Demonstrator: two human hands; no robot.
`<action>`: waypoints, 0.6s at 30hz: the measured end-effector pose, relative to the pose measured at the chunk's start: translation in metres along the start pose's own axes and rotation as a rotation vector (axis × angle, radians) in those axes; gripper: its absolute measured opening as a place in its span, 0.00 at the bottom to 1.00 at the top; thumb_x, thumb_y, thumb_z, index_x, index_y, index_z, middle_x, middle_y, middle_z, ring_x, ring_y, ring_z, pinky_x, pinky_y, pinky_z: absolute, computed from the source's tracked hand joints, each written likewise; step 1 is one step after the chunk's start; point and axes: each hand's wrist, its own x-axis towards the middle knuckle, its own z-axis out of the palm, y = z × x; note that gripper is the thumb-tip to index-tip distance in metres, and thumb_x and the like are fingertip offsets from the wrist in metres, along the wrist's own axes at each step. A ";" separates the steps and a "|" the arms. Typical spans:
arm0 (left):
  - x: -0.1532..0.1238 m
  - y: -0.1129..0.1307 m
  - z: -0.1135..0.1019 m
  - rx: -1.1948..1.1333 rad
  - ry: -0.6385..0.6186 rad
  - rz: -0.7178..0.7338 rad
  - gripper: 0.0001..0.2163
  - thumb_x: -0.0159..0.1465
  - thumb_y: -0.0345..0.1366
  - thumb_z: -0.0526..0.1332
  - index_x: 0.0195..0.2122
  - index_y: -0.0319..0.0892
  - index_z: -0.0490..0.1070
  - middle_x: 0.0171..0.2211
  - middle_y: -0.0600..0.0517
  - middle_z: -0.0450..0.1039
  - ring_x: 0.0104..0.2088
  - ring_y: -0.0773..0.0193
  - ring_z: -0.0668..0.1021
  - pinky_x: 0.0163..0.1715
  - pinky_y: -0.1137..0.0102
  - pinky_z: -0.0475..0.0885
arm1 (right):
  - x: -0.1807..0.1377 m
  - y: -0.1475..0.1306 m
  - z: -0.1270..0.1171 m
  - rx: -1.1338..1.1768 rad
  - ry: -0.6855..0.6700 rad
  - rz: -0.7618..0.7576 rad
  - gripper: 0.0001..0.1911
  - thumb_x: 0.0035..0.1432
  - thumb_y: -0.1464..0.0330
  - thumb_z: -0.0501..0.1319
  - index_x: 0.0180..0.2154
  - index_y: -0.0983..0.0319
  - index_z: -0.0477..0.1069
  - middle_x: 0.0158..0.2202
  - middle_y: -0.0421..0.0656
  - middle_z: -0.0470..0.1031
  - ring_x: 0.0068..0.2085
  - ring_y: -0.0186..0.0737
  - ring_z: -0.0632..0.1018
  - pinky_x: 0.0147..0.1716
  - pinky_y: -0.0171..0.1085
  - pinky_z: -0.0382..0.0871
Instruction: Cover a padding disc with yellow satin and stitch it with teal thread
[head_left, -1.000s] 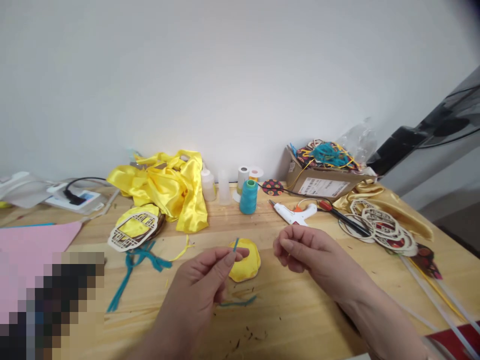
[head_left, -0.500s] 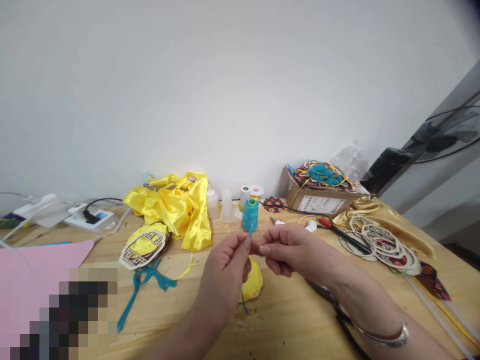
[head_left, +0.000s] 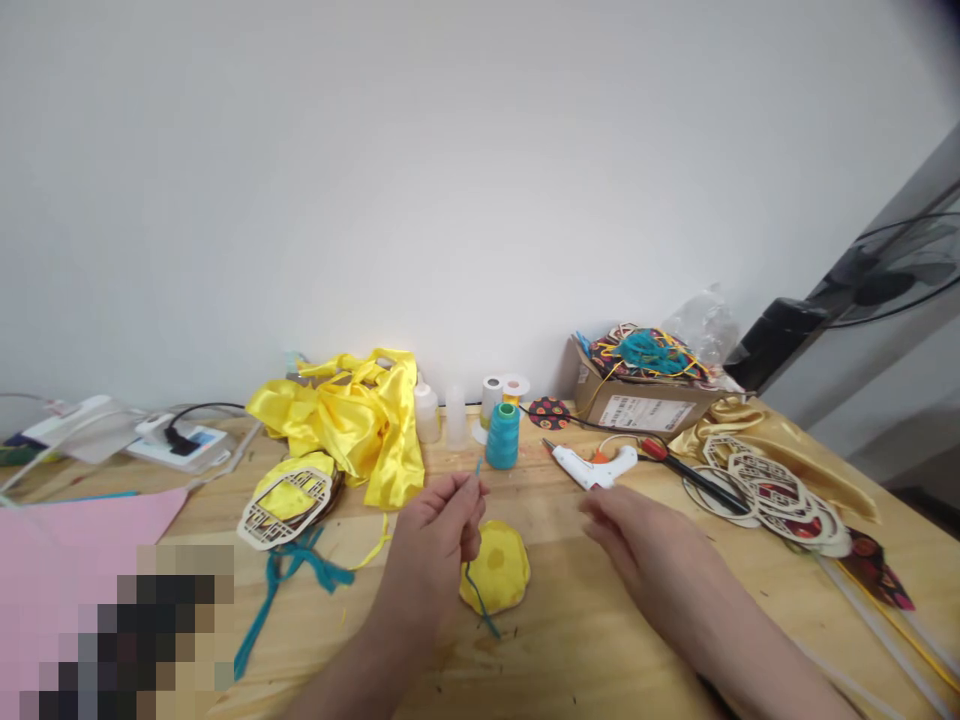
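Note:
My left hand (head_left: pixel 439 530) pinches a teal cord (head_left: pixel 478 598) between thumb and fingertips. One short end sticks up above the fingers, and the other hangs below the hand over a round yellow satin-covered piece (head_left: pixel 508 565) on the table. My right hand (head_left: pixel 649 545) is empty, its fingers stretched forward, just on the near side of a white hot glue gun (head_left: pixel 589 465); whether they touch it I cannot tell. The glue gun lies with its nozzle pointing left. Behind the hands stands a cone of teal thread (head_left: pixel 502 437).
Yellow satin (head_left: pixel 352 420) and a fretwork wooden frame (head_left: pixel 286 510) with teal ties lie left. Plastic bottles (head_left: pixel 427 412) stand against the wall. On the right are a filled cardboard box (head_left: pixel 637 405), a red-and-black tool (head_left: pixel 705 480) and stacked wooden frames (head_left: pixel 780 490).
My right hand has let go of the cord and moved right and down, baring the glue gun and the yellow piece. My left hand keeps the cord, slightly further left.

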 end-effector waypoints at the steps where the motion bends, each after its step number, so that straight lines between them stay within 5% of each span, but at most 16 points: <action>1: 0.001 0.000 -0.001 -0.038 0.012 -0.009 0.09 0.54 0.37 0.66 0.24 0.38 0.71 0.16 0.61 0.56 0.17 0.75 0.56 0.15 0.79 0.49 | -0.014 0.014 0.001 -0.149 -0.012 0.041 0.09 0.56 0.72 0.52 0.30 0.60 0.71 0.32 0.47 0.74 0.35 0.48 0.75 0.33 0.43 0.65; 7: 0.002 0.003 -0.004 -0.190 0.055 -0.050 0.09 0.48 0.35 0.69 0.24 0.37 0.71 0.16 0.60 0.58 0.17 0.76 0.57 0.14 0.81 0.50 | -0.077 0.085 0.018 -0.376 -0.105 0.075 0.15 0.49 0.77 0.52 0.34 0.59 0.74 0.36 0.49 0.77 0.38 0.50 0.78 0.35 0.44 0.72; 18: 0.002 0.004 -0.003 -0.244 0.068 -0.071 0.08 0.47 0.32 0.70 0.24 0.35 0.72 0.16 0.60 0.59 0.17 0.76 0.59 0.14 0.82 0.51 | -0.048 0.068 0.019 -0.460 -0.205 0.186 0.17 0.51 0.82 0.48 0.33 0.64 0.73 0.34 0.52 0.78 0.36 0.48 0.79 0.35 0.43 0.71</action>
